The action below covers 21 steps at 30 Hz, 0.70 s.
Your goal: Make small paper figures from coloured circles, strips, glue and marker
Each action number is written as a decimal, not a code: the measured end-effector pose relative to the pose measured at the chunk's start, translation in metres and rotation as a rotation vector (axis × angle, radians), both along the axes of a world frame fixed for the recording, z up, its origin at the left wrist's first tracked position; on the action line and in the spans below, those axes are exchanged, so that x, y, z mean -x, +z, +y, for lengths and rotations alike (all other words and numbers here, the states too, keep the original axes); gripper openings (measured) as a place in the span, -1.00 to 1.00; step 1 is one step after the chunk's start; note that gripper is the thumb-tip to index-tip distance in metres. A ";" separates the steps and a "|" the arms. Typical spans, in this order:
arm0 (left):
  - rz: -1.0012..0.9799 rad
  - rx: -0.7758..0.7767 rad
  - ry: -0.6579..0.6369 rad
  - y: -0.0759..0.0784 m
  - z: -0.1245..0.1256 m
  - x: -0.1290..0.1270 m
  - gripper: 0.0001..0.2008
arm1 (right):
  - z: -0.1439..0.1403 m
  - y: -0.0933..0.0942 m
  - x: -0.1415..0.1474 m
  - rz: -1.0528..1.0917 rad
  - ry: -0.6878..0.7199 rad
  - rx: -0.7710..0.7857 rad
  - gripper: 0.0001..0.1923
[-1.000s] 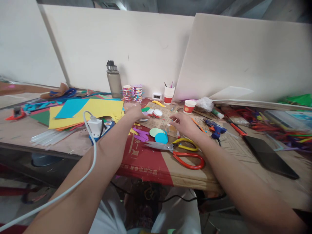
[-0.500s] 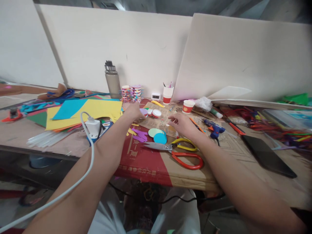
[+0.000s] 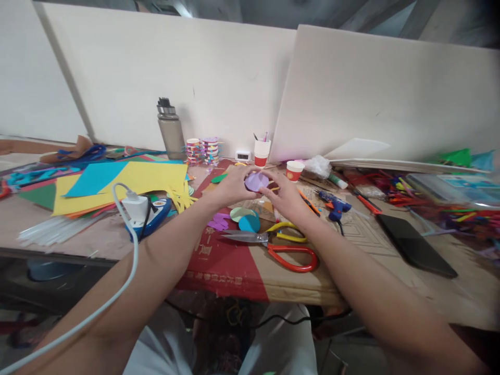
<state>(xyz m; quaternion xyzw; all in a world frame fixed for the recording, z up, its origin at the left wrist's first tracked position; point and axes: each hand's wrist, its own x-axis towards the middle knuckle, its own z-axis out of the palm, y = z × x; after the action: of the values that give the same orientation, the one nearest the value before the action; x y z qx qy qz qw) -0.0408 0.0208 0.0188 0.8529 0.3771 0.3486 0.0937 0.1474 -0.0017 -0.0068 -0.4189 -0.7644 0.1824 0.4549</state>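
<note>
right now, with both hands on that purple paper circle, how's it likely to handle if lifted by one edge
The purple paper circle looks thin and flat, so it is probably very light and would likely flop or curl if held by one edge. The left hand and right hand pinch it from opposite sides, which probably keeps it flat. It may crease easily.

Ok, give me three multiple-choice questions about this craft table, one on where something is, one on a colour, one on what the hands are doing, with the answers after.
1. Where do the scissors lie?
A. on the yellow paper
B. on the cardboard, nearer the person than the hands
C. beside the bottle

2. What colour is the paper disc held up?
A. purple
B. orange
C. black

3. How is the disc held?
A. by the left hand alone
B. flat on the table
C. between both hands, the right hand too

Answers: B, they lie on the cardboard below the hands; A, it shows pale purple; C, fingers of both hands meet at its edges.
</note>
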 end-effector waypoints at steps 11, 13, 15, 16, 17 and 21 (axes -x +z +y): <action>-0.274 0.212 -0.093 -0.013 0.009 -0.001 -0.26 | 0.006 0.000 -0.004 -0.116 -0.050 -0.002 -0.60; -0.280 0.222 -0.115 -0.013 0.010 -0.001 -0.25 | 0.008 -0.002 -0.004 -0.107 -0.026 0.003 -0.59; -0.294 0.233 -0.128 -0.013 0.010 -0.001 -0.23 | 0.008 -0.003 -0.005 -0.132 -0.023 0.003 -0.60; -0.309 0.244 -0.137 -0.013 0.011 0.000 -0.23 | 0.007 -0.002 -0.005 -0.155 -0.036 -0.008 -0.60; -0.331 0.258 -0.148 -0.014 0.012 0.000 -0.22 | 0.006 -0.001 -0.005 -0.180 -0.060 -0.028 -0.59; -0.429 0.334 -0.192 -0.020 0.018 -0.001 -0.21 | 0.000 0.006 -0.006 -0.245 -0.147 -0.122 -0.57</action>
<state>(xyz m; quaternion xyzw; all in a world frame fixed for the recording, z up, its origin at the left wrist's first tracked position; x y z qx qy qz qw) -0.0400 0.0389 -0.0008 0.7642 0.3184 0.4438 0.3430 0.1536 -0.0022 -0.0003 -0.4645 -0.7910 0.0493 0.3951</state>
